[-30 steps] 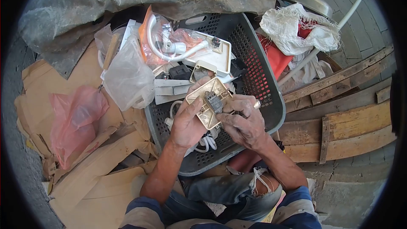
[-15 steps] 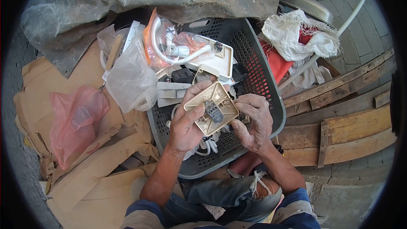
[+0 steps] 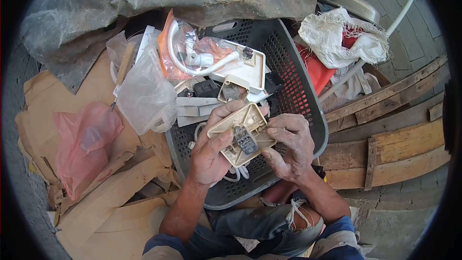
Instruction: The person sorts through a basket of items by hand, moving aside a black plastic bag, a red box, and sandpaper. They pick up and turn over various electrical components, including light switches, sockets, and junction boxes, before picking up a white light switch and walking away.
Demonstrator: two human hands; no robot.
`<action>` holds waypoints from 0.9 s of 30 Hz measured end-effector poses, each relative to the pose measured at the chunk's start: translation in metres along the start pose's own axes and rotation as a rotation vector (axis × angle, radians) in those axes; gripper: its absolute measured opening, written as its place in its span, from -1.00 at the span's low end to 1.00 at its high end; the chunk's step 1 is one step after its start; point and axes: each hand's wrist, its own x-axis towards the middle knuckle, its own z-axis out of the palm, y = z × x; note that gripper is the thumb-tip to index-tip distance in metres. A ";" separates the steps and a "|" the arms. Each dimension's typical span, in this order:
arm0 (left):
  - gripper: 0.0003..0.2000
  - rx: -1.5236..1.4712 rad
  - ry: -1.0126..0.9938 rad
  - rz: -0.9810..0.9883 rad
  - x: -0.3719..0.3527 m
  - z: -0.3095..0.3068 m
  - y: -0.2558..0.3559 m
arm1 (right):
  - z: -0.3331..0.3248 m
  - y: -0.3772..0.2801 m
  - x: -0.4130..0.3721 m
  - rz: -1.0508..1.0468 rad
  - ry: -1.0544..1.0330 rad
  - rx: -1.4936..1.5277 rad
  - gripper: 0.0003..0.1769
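Observation:
A grimy cream wall switch (image 3: 231,153), its ribbed hollow back facing me, is tilted over the black basket. A dark switch block (image 3: 246,140) sits in the middle of its back. My left hand (image 3: 210,156) is closed round the left side, thumb over the near rim and fingers behind. At the opposite edge, my right hand (image 3: 292,147) has its index fingertip on the inner corner and its thumb just below, with the rim between them. Both hands are coated in pale dust. Just beyond the switch lies a cream open box (image 3: 234,88).
The perforated black basket (image 3: 315,115) holds a white panel (image 3: 250,67), a bagged white hose (image 3: 172,43) and grey strips (image 3: 190,110). Cardboard (image 3: 115,221) and a pink bag (image 3: 84,144) lie left. Curved wooden boards (image 3: 399,147) and a white sack (image 3: 327,36) are right.
The wall switch has shifted slightly down and to the right in my left hand. My right index finger has moved from the outer edge onto the inner corner.

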 end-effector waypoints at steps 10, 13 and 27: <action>-0.38 0.474 -0.073 0.135 -0.003 -0.012 -0.002 | 0.009 0.005 -0.005 0.095 -0.046 -0.020 -0.46; -0.39 0.533 -0.133 0.170 -0.002 -0.014 -0.001 | 0.009 0.005 -0.004 0.096 -0.052 -0.009 -0.48; -0.42 0.623 -0.171 0.278 -0.003 -0.012 -0.001 | 0.007 0.001 -0.003 0.053 -0.057 -0.022 -0.48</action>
